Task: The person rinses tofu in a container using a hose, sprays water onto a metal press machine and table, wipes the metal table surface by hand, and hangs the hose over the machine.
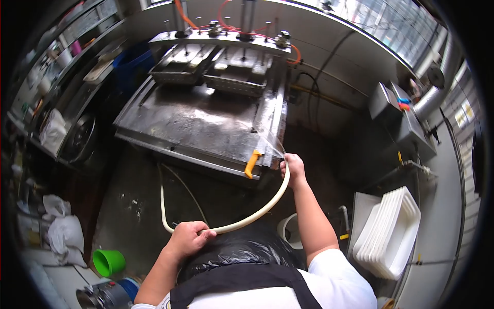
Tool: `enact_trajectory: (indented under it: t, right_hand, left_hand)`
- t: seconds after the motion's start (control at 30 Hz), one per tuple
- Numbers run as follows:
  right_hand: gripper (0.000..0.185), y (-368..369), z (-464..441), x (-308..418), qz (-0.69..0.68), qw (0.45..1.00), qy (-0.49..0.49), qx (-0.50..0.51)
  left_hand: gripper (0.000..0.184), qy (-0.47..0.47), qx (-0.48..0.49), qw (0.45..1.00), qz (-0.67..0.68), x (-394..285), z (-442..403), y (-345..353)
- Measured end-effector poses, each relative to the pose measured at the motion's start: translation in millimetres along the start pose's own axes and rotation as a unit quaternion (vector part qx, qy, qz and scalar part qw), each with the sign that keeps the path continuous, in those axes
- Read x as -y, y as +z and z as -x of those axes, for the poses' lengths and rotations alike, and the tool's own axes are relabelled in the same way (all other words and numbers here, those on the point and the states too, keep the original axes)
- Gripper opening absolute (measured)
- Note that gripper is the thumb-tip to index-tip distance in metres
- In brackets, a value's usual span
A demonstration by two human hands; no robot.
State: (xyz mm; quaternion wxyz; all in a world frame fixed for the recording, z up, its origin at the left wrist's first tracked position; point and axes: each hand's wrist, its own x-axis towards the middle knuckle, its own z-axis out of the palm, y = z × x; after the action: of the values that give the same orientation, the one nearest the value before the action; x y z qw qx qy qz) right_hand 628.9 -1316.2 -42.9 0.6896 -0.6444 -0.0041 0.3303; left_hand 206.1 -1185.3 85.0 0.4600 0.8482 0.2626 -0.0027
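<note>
A cream-coloured hose [260, 212] curves in front of my body, and both my hands are on it. My right hand [294, 169] is closed around its outlet end, beside the table's near right corner. A thin spray of water leaves that end toward the table. Lower down and to the left, my left hand [190, 238] is closed on the same hose, which loops on under the table. The steel table [195, 121] looks wet and shiny. A yellow-handled tool [252, 165] lies at its front right corner, just left of my right hand; its far part is unclear.
A press with metal trays [234, 85] stands at the table's back. Stacked white tubs [388, 234] are at right, near a white bucket [290, 230]. A green bucket [109, 262] and white bags [66, 234] are at left. A blue bin [134, 64] stands behind.
</note>
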Motion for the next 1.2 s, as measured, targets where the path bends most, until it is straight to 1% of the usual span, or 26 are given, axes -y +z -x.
enact_trajectory:
  t: [0.03, 0.07, 0.13, 0.17, 0.2, 0.23, 0.3, 0.37, 0.4, 0.47, 0.53, 0.6, 0.67, 0.73, 0.77, 0.83, 0.93, 1.07, 1.17, 1.2]
  right_hand:
    - [0.014, 10.7, 3.2, -3.5, 0.020, 1.000, 0.006, 0.005]
    - [0.014, 17.1, -6.0, -17.1, 0.063, 0.997, 0.014, 0.040]
    - [0.014, 35.3, -10.8, -43.7, 0.093, 0.993, 0.048, 0.060]
    - [0.014, 47.8, -6.1, -50.6, 0.117, 0.988, 0.071, 0.069]
    - [0.014, 60.9, -2.5, -56.9, 0.141, 0.982, 0.095, 0.077]
    - [0.014, 76.1, 5.9, -54.8, 0.139, 0.978, 0.114, 0.109]
    - [0.013, 98.2, -2.2, -73.0, 0.166, 0.968, 0.120, 0.145]
    - [0.012, 123.3, 1.0, -63.2, 0.163, 0.964, 0.108, 0.181]
    - [0.011, 135.3, 2.4, -57.0, 0.121, 0.977, 0.075, 0.159]
    - [0.011, 146.6, -7.7, -37.8, 0.091, 0.984, 0.001, 0.156]
    - [0.011, 150.9, -18.2, -14.4, 0.076, 0.982, -0.119, 0.121]
    - [0.013, 151.1, -10.1, 21.2, 0.063, 0.975, -0.212, 0.037]
    - [0.015, 147.0, 6.4, 53.5, 0.038, 0.966, -0.253, -0.025]
    - [0.015, 146.9, 40.8, 80.6, 0.012, 0.967, -0.252, -0.040]
    - [0.014, 147.6, 54.9, 87.0, 0.000, 0.967, -0.252, -0.040]
    - [0.012, 142.6, 61.5, 87.8, 0.018, 0.961, -0.264, -0.077]
    - [0.011, 140.5, 74.3, 81.1, 0.026, 0.955, -0.270, -0.120]
    - [0.013, 139.2, 89.6, 68.0, 0.042, 0.941, -0.289, -0.172]
    - [0.013, 153.9, 106.4, 61.7, 0.036, 0.937, -0.294, -0.184]
    - [0.013, 160.6, 111.4, 59.5, 0.034, 0.942, -0.287, -0.171]
  left_hand:
    - [0.046, 0.004, -0.020, 1.000, -0.008, 4.7, 5.7, -3.5]
    - [0.046, -0.004, -0.033, 0.999, -0.003, 9.3, 12.3, -6.3]
    - [0.047, -0.032, -0.072, 0.997, 0.006, 18.7, 25.6, -11.8]
    - [0.053, -0.045, -0.089, 0.995, -0.006, 27.1, 32.7, -13.0]
    - [0.053, -0.051, -0.100, 0.994, -0.002, 31.2, 39.9, -14.6]
    - [0.055, -0.065, -0.110, 0.992, -0.011, 30.3, 48.2, -18.1]
    - [0.062, -0.093, -0.118, 0.989, -0.012, 34.4, 62.8, -21.5]
    - [0.065, -0.093, -0.127, 0.988, 0.004, 38.4, 74.6, -21.9]
    - [0.068, -0.088, -0.124, 0.988, 0.015, 41.3, 79.5, -22.3]
    - [0.068, -0.083, -0.127, 0.988, 0.038, 48.4, 83.5, -22.1]
    - [0.065, -0.068, -0.122, 0.988, 0.072, 60.4, 80.8, -23.5]
    - [0.058, -0.034, -0.124, 0.988, 0.084, 67.9, 74.1, -33.1]
    - [0.053, -0.025, -0.113, 0.989, 0.092, 70.8, 70.0, -47.9]
    - [0.051, -0.019, -0.098, 0.990, 0.101, 76.1, 68.4, -61.3]
    - [0.050, 0.009, -0.093, 0.991, 0.100, 79.9, 67.8, -67.0]
    - [0.048, 0.051, -0.079, 0.992, 0.090, 88.3, 66.9, -77.4]
    - [0.046, 0.081, -0.060, 0.992, 0.072, 102.6, 67.6, -92.1]
    - [0.042, 0.110, -0.048, 0.990, 0.072, 116.6, 74.1, -112.7]
    - [0.039, 0.101, -0.035, 0.991, 0.079, 126.1, 83.3, -127.8]
    - [0.039, 0.101, -0.033, 0.991, 0.079, 130.9, 86.9, -131.4]
